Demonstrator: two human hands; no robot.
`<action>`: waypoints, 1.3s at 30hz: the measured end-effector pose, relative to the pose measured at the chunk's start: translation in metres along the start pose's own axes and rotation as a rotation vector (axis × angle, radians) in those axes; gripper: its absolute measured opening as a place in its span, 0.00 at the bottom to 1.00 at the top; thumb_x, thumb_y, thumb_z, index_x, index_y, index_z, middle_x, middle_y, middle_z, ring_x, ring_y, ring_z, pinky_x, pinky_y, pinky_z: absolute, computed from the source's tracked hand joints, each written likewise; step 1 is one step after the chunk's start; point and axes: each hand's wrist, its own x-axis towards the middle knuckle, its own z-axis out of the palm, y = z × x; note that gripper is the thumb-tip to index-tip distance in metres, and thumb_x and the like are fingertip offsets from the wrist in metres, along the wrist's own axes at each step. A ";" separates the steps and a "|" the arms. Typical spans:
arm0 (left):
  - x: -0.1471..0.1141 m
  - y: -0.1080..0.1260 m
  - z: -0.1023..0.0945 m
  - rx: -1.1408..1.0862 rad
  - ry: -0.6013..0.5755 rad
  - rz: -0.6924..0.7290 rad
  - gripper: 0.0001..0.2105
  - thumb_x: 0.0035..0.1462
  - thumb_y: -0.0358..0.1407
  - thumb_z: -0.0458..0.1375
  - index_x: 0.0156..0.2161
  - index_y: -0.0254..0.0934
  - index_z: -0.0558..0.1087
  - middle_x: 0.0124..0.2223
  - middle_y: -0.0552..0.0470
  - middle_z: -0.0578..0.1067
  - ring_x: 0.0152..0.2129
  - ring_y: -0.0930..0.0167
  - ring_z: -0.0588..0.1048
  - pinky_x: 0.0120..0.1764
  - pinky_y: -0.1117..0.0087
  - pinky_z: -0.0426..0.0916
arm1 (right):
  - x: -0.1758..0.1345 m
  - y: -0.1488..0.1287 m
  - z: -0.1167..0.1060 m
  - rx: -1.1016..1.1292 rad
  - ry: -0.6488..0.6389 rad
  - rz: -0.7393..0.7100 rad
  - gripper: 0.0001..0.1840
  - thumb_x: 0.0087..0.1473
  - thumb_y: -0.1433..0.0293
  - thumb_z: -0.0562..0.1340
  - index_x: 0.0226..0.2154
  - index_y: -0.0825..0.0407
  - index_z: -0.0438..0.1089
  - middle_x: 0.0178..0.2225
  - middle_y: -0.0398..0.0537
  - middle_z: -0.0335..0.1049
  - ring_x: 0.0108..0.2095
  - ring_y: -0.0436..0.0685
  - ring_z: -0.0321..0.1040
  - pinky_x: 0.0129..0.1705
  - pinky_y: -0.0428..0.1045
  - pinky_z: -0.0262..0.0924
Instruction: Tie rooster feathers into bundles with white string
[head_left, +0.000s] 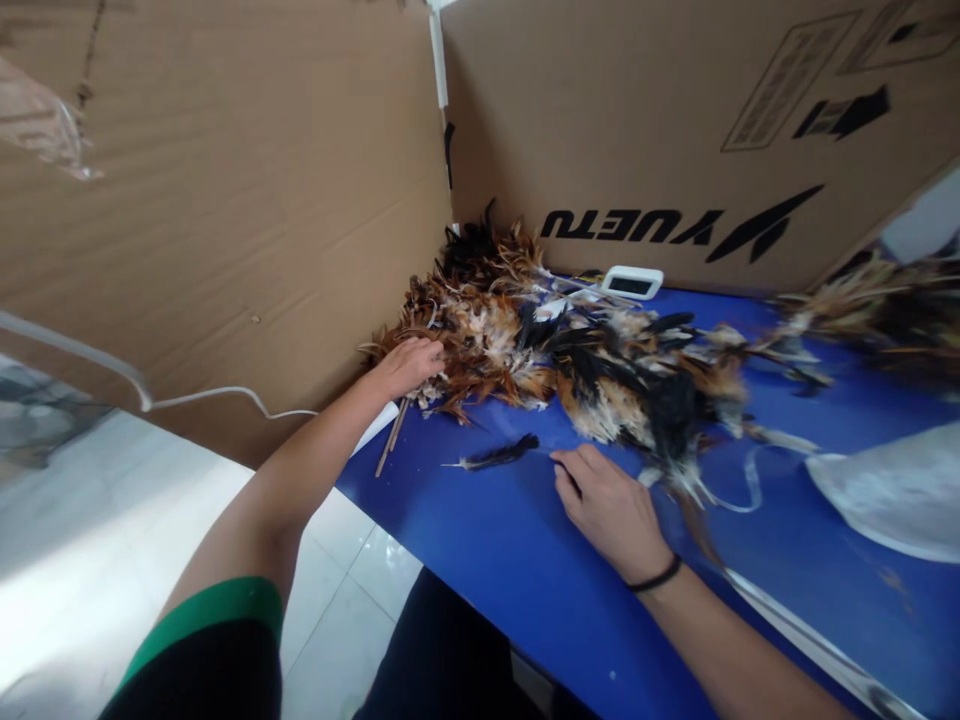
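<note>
A heap of brown, black and white feathers [570, 350] lies on the blue table [487, 560]. My left hand [409, 365] rests on the heap's left end, its fingers curled into the feathers. My right hand [611, 510] lies on the table just in front of the heap, fingers bent, tips near a single dark feather [499, 455] that lies apart from the pile. Whether the right hand pinches anything is unclear. A thin wooden stick [391, 440] lies at the table's left edge below my left hand.
Cardboard walls [225, 220] stand to the left and behind the table. A small white device [632, 283] sits against the back wall. More feathers [885, 310] lie at the far right, above a white sheet [892, 490]. A white cable [210, 397] runs along the left cardboard.
</note>
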 end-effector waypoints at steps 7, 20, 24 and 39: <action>-0.018 -0.020 -0.044 0.242 0.143 0.072 0.13 0.62 0.30 0.45 0.40 0.37 0.73 0.46 0.45 0.72 0.36 0.68 0.68 0.37 0.65 0.60 | 0.001 0.000 0.001 -0.006 0.011 0.010 0.11 0.58 0.69 0.54 0.36 0.52 0.72 0.31 0.45 0.70 0.30 0.52 0.67 0.32 0.47 0.54; -0.066 -0.039 -0.011 0.082 -0.257 0.036 0.11 0.55 0.29 0.53 0.42 0.38 0.74 0.53 0.45 0.69 0.37 0.69 0.72 0.39 0.66 0.63 | 0.001 0.000 0.000 -0.014 0.023 -0.003 0.12 0.58 0.70 0.53 0.36 0.52 0.72 0.31 0.46 0.70 0.30 0.51 0.67 0.32 0.47 0.55; -0.063 -0.028 -0.027 0.018 -0.235 -0.170 0.16 0.55 0.28 0.48 0.46 0.40 0.73 0.57 0.48 0.66 0.35 0.70 0.73 0.36 0.68 0.66 | 0.001 -0.001 -0.002 -0.010 0.021 0.008 0.12 0.58 0.71 0.53 0.36 0.52 0.73 0.31 0.46 0.70 0.30 0.51 0.67 0.31 0.47 0.54; -0.030 0.072 -0.008 -0.057 -0.306 -0.263 0.11 0.60 0.35 0.48 0.40 0.33 0.71 0.39 0.45 0.72 0.31 0.69 0.74 0.32 0.68 0.67 | 0.001 -0.002 -0.002 0.006 -0.023 0.035 0.13 0.59 0.70 0.53 0.37 0.52 0.72 0.32 0.46 0.69 0.31 0.51 0.65 0.32 0.47 0.53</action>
